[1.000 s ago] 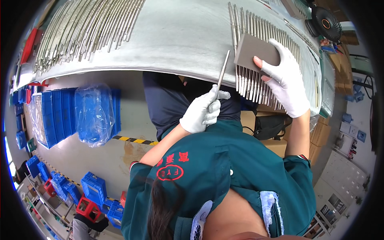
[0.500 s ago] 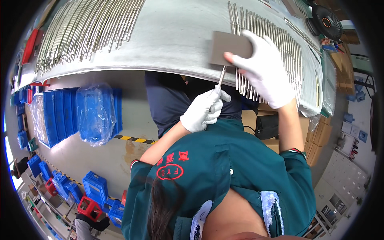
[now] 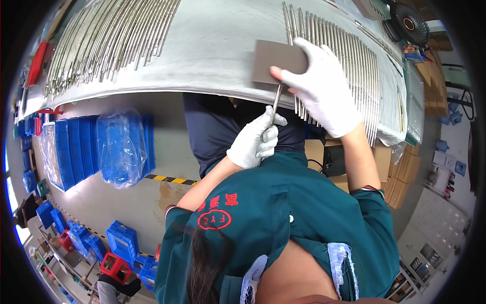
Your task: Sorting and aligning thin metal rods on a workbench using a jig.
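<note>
In a white glove, my left hand [image 3: 255, 139] is wrapped round a thin metal rod [image 3: 276, 100] at the table's near edge. The rod's upper end passes beneath a flat, square, grey-brown pad [image 3: 275, 62]. My right hand [image 3: 324, 83], gloved with bare fingertips showing, grips that pad by its right side, thumb on top. Its other fingers are mostly hidden under the pad. Beside and behind the right hand, a row of metal rods [image 3: 362, 76] lies on the table. Another large group of metal rods [image 3: 114, 38] spreads across the table's left part.
A pale cloth covers the table [image 3: 217, 45]. A black fan [image 3: 409, 23] stands at the far right corner. Blue crates [image 3: 76, 147], with clear plastic over one, sit on the floor at left. Cardboard boxes [image 3: 400, 182] are stacked at right. A person's sleeve [image 3: 107, 292] shows at lower left.
My right hand has moved a little to the left with the pad, which was blurred before. The left hand keeps its hold on the rod and has barely shifted.
</note>
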`<move>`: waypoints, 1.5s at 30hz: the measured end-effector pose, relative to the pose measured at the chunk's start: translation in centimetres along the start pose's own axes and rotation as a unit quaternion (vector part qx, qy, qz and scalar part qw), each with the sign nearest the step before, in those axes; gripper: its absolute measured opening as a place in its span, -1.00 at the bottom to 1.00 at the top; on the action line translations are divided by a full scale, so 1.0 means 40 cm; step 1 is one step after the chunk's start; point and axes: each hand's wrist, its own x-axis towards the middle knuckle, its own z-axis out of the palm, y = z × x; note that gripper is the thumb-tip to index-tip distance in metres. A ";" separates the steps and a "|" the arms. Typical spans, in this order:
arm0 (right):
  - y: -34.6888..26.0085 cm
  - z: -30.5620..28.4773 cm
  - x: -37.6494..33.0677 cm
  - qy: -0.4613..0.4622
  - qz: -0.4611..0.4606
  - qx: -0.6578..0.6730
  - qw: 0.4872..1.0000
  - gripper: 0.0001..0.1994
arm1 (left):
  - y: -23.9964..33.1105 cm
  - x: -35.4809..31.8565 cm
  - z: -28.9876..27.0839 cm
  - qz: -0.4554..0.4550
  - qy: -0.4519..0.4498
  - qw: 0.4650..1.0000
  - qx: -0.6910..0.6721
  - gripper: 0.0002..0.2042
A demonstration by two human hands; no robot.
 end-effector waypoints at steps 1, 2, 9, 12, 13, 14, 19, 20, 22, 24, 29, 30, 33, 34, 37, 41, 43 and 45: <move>-0.002 0.021 0.005 0.028 -0.009 -0.013 0.999 -0.52 | 0.001 -0.002 0.003 0.004 0.018 1.000 0.004 -0.61; 0.006 0.013 -0.001 0.028 -0.008 -0.015 0.999 -0.52 | -0.001 -0.001 0.006 0.003 0.016 1.000 0.005 -0.61; 0.047 -0.030 -0.032 -0.032 0.012 -0.020 0.999 -0.53 | 0.006 0.000 -0.001 0.004 0.001 0.999 0.049 -0.59; 0.001 0.008 0.010 0.014 -0.016 -0.026 0.999 -0.54 | 0.006 0.005 -0.012 -0.010 -0.023 0.999 0.032 -0.64; 0.009 0.013 0.003 0.010 -0.010 -0.016 1.000 -0.52 | 0.005 0.005 -0.017 -0.008 -0.026 1.000 0.010 -0.64; 0.021 -0.003 -0.014 0.010 -0.007 -0.016 1.000 -0.52 | 0.003 0.004 -0.019 -0.010 -0.027 1.000 0.011 -0.64; 0.081 -0.077 -0.083 -0.043 0.027 -0.028 0.998 -0.45 | 0.000 0.008 -0.019 -0.007 -0.026 1.000 -0.013 -0.66; 0.081 -0.081 -0.084 -0.034 0.027 -0.020 0.999 -0.44 | -0.002 0.007 -0.019 -0.007 -0.026 1.000 -0.013 -0.66; 0.059 -0.060 -0.056 -0.037 0.017 -0.021 0.999 -0.44 | -0.002 0.010 -0.016 -0.006 -0.026 1.000 0.000 -0.67; 0.021 -0.017 -0.016 -0.022 -0.009 -0.014 1.000 -0.46 | -0.001 0.005 -0.009 0.001 -0.013 1.000 0.012 -0.67; 0.057 -0.021 -0.033 -0.035 -0.009 -0.013 0.999 -0.51 | -0.003 -0.001 -0.002 0.025 0.017 0.999 0.017 -0.67; 0.072 -0.040 -0.053 -0.038 0.009 -0.013 0.999 -0.52 | -0.003 -0.003 0.004 0.029 0.027 0.999 0.036 -0.66; 0.064 -0.045 -0.059 -0.047 0.042 -0.005 0.998 -0.54 | 0.004 -0.005 0.001 0.024 0.005 0.997 0.069 -0.64; 0.043 -0.032 -0.040 -0.028 0.016 -0.021 0.999 -0.55 | 0.006 -0.002 -0.003 0.013 -0.027 0.996 0.083 -0.62; 0.008 0.007 -0.004 0.001 -0.010 -0.034 0.999 -0.54 | 0.007 -0.005 0.010 0.026 0.013 0.994 0.101 -0.59; 0.067 -0.058 -0.054 -0.065 0.018 -0.020 0.998 -0.49 | 0.008 -0.003 0.001 0.016 0.000 1.000 0.023 -0.58; 0.088 -0.081 -0.093 -0.036 0.035 -0.023 0.998 -0.47 | 0.004 -0.001 -0.001 0.013 -0.007 1.000 0.025 -0.60; 0.085 -0.084 -0.095 -0.028 0.054 0.002 0.998 -0.46 | -0.001 0.003 -0.001 0.014 -0.006 1.000 0.028 -0.61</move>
